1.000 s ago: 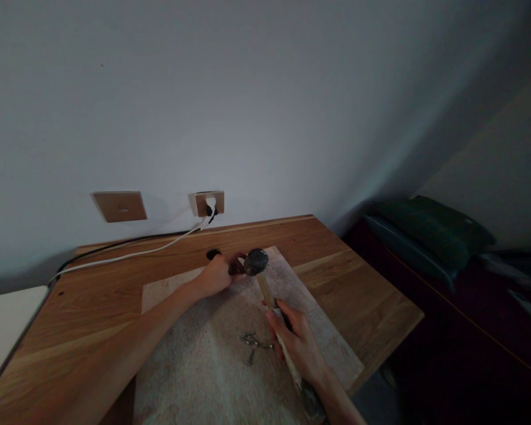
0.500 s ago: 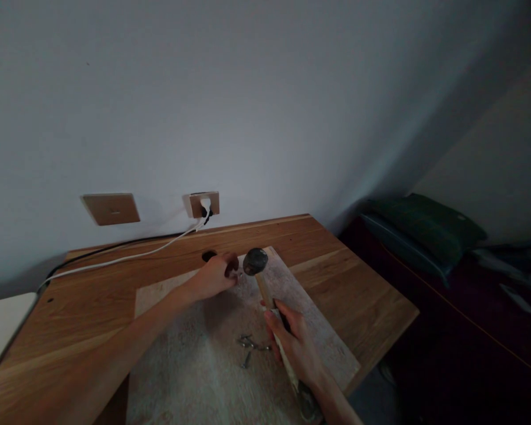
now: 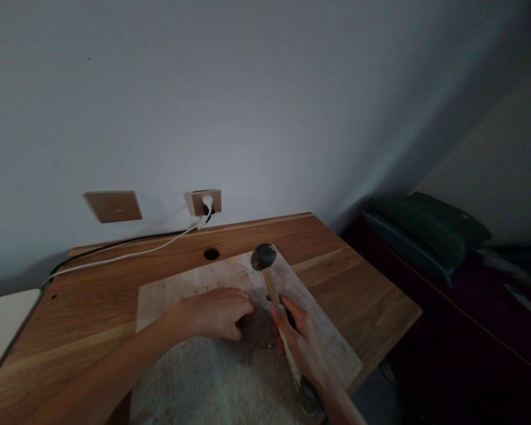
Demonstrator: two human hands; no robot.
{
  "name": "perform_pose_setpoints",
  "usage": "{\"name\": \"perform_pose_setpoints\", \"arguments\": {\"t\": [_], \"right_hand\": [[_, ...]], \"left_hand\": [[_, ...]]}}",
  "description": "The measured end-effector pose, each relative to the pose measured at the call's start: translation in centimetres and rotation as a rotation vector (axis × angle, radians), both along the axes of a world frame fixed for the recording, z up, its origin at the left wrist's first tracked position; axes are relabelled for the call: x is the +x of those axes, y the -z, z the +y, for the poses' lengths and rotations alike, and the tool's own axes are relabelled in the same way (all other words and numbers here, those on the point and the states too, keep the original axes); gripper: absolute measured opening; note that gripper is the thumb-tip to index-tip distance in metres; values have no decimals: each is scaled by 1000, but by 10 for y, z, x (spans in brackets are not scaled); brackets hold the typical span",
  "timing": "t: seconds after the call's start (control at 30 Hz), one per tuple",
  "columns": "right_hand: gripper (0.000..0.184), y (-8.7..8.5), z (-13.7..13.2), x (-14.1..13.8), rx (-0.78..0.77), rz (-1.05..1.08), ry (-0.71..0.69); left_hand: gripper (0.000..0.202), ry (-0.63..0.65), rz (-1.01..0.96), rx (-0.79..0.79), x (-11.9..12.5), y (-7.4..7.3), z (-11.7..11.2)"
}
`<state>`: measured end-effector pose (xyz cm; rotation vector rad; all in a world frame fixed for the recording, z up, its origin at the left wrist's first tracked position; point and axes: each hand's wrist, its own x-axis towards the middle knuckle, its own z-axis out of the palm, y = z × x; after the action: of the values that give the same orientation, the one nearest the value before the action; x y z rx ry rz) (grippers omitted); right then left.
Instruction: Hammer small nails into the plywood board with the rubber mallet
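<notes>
My right hand is wrapped round the light wooden handle of a hammer, its dark rounded head up and away from me above the board. My left hand is low over the middle of the board, fingers curled downward; what they hold, if anything, is hidden. Just beside its fingertips lie small metal fasteners, dim and mostly in shadow. Toward the board's far edge, a tiny pale fastener shows, with several small dark dots in a row left of it.
The board rests on a wooden table with a round cable hole behind it. White and black cables run along the wall to a socket. A white object is at the left; a green pillow lies right of the table.
My left hand has come back toward me from the board's far edge to the loose fasteners. The hammer, still in my right hand, has shifted slightly to the right.
</notes>
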<state>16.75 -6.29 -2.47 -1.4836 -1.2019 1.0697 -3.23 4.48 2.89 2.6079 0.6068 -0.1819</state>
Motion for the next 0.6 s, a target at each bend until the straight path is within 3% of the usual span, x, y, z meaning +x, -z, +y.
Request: {"name": "perform_pose_setpoints", "arguments": {"t": [0.2, 0.3, 0.6], "right_hand": [[54, -1, 0, 0, -2, -5, -16], [53, 1, 1, 0, -1, -2, -23], [53, 1, 0, 0, -15, -1, -25]], "left_hand": [[11, -248, -36, 125, -26, -14, 23], [16, -294, -45, 259, -34, -16, 34], [19, -215, -64, 447, -27, 17, 50]]}}
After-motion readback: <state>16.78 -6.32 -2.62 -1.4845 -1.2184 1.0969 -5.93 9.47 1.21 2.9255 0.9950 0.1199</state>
